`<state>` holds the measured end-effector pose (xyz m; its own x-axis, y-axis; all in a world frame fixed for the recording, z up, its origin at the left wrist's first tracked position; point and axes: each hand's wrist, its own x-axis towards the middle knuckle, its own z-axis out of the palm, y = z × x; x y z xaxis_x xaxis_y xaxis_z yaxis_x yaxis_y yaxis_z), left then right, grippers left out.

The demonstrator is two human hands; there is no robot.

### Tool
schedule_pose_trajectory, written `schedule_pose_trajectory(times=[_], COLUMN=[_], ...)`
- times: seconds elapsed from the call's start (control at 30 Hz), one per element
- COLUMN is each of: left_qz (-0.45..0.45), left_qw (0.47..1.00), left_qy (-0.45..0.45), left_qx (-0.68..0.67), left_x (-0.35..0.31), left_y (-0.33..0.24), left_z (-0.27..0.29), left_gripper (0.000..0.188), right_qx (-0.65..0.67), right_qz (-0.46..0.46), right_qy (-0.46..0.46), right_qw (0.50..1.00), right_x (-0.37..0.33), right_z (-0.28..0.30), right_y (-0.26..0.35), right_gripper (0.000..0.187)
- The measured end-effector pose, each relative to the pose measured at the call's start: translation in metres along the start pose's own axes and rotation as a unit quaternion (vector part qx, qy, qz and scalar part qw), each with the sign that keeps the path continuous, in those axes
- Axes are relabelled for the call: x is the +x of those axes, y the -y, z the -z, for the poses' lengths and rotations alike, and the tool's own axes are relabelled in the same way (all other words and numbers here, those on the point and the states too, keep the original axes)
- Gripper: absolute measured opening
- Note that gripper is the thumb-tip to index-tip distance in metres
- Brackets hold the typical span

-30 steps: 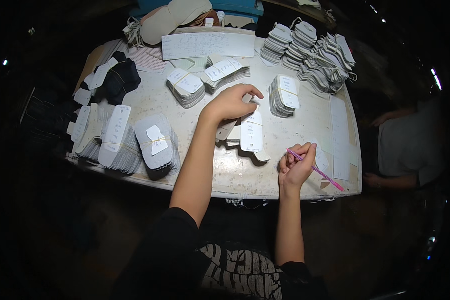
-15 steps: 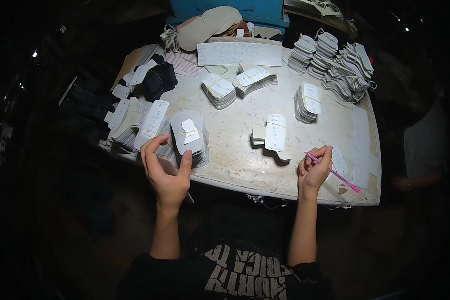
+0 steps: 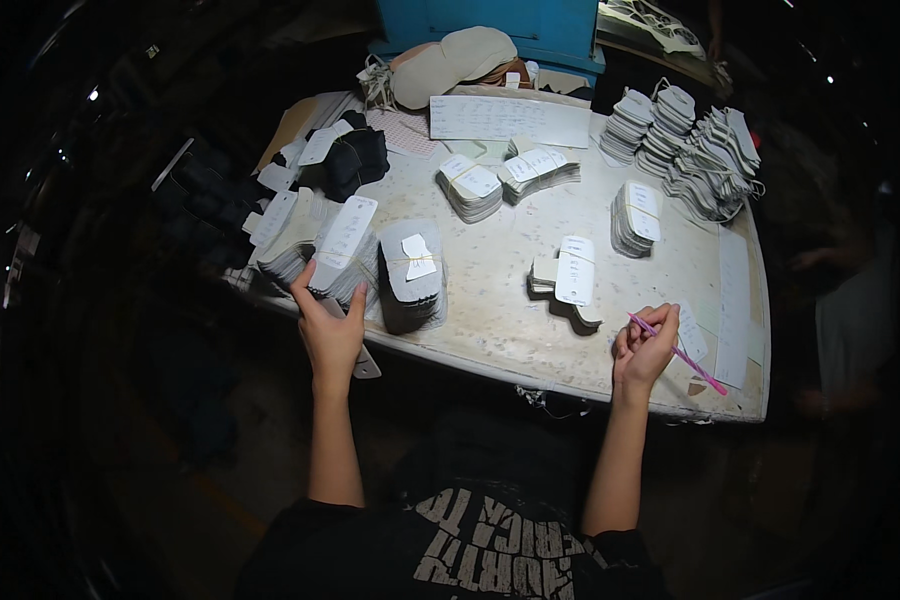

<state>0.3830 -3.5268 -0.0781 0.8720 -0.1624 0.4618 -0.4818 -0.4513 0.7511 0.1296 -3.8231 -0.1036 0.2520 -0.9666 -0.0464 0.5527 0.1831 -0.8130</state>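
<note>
I'd steady the left hand (image 3: 332, 335) (fingers spread, can't tell its grip) by the tagged stack (image 3: 342, 250), bench (image 3: 470, 305) front-left corner, right hand (image 3: 645, 352) pinching the pen (image 3: 700, 371).

I'm seeing a blue box (image 3: 480, 22) standing behind the table (image 3: 470, 320), a cream pad (image 3: 455, 65) lying in front. Long white paper (image 3: 510, 122) is resting nearer, pink-patterned sheet (image 3: 408, 136) beside it. Grey stacks (image 3: 667, 130) are crowding the far right corner.

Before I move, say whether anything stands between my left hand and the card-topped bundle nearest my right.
Yes: the grey stack stands just right of your left hand, in line with that bundle. Past it, nothing visible intervenes.
</note>
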Motion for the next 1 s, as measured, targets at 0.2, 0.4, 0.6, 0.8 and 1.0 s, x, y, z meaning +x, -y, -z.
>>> schedule_pose_trajectory(times=[0.2, 0.4, 0.6, 0.8, 1.0], left_qz=[-0.076, -0.083, -0.135, -0.154, -0.041], left_qw=[0.986, 0.966, 0.956, 0.909, 0.774], left_qy=[-0.046, -0.048, -0.071, 0.081, 0.366], left_qx=[-0.142, -0.241, -0.25, -0.379, -0.515], left_x=[0.004, 0.0, 0.006, 0.002, -0.022], left_y=[0.027, 0.01, -0.033, -0.058, -0.058], left_z=[-0.01, 0.013, 0.055, 0.062, -0.001], left_gripper=[0.068, 0.064, 0.064, 0.078, 0.079], right_qx=[-0.004, -0.013, -0.013, 0.041, 0.014], right_qz=[-0.002, 0.012, 0.011, 0.028, 0.088], right_qy=[-0.033, 0.012, 0.016, 0.004, 0.082], right_qw=[0.999, 1.0, 1.0, 0.999, 0.993], right_x=[0.001, -0.001, -0.001, -0.008, -0.033], right_z=[-0.004, 0.0, 0.0, -0.004, -0.015], right_y=[-0.002, -0.001, -0.001, 0.008, 0.048], right_gripper=[0.045, 0.044, 0.044, 0.047, 0.053])
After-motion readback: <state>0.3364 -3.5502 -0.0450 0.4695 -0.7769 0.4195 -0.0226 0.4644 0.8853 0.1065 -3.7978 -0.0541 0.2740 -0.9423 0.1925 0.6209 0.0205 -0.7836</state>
